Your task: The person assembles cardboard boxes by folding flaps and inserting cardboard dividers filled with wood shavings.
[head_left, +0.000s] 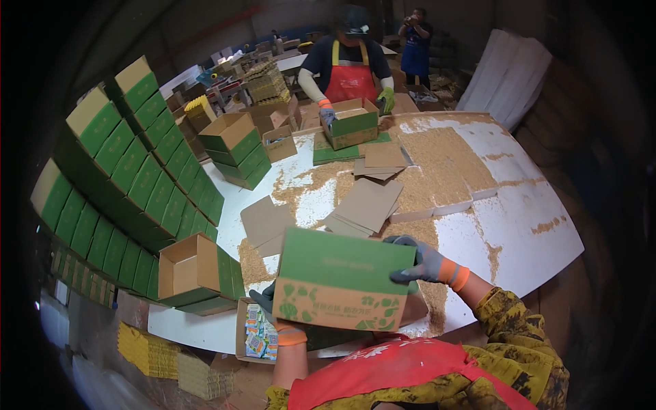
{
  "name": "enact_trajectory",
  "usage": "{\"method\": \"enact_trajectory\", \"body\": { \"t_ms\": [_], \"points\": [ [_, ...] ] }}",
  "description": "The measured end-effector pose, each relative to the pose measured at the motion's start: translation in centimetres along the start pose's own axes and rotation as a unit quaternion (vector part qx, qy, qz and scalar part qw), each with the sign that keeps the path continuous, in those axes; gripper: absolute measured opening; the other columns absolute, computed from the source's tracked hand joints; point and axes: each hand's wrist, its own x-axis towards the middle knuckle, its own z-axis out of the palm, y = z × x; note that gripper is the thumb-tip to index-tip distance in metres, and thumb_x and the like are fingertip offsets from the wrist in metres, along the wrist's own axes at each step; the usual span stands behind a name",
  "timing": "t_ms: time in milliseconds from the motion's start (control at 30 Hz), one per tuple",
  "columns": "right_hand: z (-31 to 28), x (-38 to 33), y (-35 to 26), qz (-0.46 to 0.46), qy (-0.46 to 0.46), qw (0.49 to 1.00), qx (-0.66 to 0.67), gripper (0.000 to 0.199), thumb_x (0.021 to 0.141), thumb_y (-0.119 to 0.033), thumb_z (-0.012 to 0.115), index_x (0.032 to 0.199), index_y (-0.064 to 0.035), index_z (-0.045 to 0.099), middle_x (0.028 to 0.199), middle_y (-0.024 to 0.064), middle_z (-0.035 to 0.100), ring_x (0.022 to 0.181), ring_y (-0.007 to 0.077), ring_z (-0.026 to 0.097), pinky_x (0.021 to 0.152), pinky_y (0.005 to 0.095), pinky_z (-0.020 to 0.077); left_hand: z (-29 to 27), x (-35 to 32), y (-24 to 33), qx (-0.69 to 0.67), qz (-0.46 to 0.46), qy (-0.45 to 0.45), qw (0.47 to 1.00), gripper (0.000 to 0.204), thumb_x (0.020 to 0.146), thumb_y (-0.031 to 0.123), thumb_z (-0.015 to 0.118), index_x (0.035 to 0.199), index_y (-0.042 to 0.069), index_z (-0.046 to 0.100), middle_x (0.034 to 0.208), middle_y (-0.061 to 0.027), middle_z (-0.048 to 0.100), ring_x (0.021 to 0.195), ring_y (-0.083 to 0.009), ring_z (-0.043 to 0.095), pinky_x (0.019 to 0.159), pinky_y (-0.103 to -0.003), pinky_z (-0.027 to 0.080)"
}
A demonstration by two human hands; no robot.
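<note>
A green and brown cardboard box (345,266) is held up between my hands over the near edge of the white table. My right hand (418,261), in a grey glove with an orange cuff, grips its right side. On the left end, my left hand (266,298) holds the box at its lower corner; part of that hand is hidden behind the cardboard. Just below my left hand, a small open carton (262,335) contains several colourful packets. Beyond the box, flat cardboard sheets (365,205) lie in a loose pile.
Tall stacks of green boxes (123,157) rise at the left, with open boxes (188,270) nearer me. Brown granules (437,164) are strewn over the table (526,225). Across it, a person in a red apron (350,78) handles another green box (350,126). Yellow trays (147,352) stand low left.
</note>
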Motion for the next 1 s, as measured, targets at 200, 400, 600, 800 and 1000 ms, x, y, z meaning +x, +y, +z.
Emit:
{"method": "enact_trajectory", "body": {
  "t_ms": [200,400,600,800,1000],
  "points": [
    [6.7,-5.4,6.2,-0.058,-0.214,0.877,-0.426,0.050,0.071,-0.029,0.078,0.114,-0.0123,0.060,0.142,0.0075,0.044,0.108,0.0371,0.051,0.096,0.0446,0.0447,-5.4,1.9,-0.4,0.226,-0.262,0.038,0.937,0.090,0.091,0.075,0.025,0.140,0.002,0.043,0.128,-0.0129,0.057,0.114,-0.0265,0.054,0.098,-0.036,0.043],
    [2.9,-5.3,5.1,0.046,-0.173,0.983,-0.041,0.046,0.084,-0.030,0.070,0.127,-0.0155,0.061,0.122,0.0079,0.063,0.108,0.0222,0.061,0.095,0.0361,0.0481,0.7,2.3,-0.5,0.527,-0.076,-0.082,0.842,0.045,0.099,0.030,0.049,0.136,0.004,0.045,0.127,-0.0118,0.057,0.112,-0.0235,0.057,0.095,-0.036,0.048],
    [-15.2,-4.4,20.9,0.256,0.370,0.893,-0.005,0.050,0.092,-0.027,0.062,0.136,-0.0071,0.051,0.102,0.0100,0.069,0.086,0.0197,0.065,0.079,0.0304,0.0519,3.5,0.5,-4.3,0.407,-0.276,0.119,0.862,0.038,0.098,0.032,0.052,0.122,0.003,0.057,0.108,-0.0088,0.064,0.095,-0.0200,0.063,0.080,-0.033,0.054],
    [-26.9,0.3,26.7,0.381,0.331,0.806,-0.309,0.071,0.090,-0.035,0.058,0.151,-0.0244,0.026,0.129,0.0208,0.058,0.113,0.0367,0.060,0.093,0.0436,0.0485,6.4,-0.8,-4.6,0.444,-0.232,0.117,0.857,0.037,0.097,0.034,0.054,0.117,0.003,0.060,0.108,-0.0094,0.065,0.094,-0.0203,0.064,0.080,-0.032,0.054],
    [-26.8,-2.3,26.1,0.426,0.294,0.781,-0.348,0.055,0.092,-0.033,0.054,0.143,-0.0210,0.037,0.121,0.0214,0.063,0.110,0.0380,0.061,0.091,0.0460,0.0482,5.5,-0.7,-4.2,0.509,-0.224,0.112,0.823,0.041,0.096,0.035,0.056,0.120,0.003,0.060,0.112,-0.0085,0.063,0.099,-0.0204,0.061,0.089,-0.033,0.050]
  ]
}}
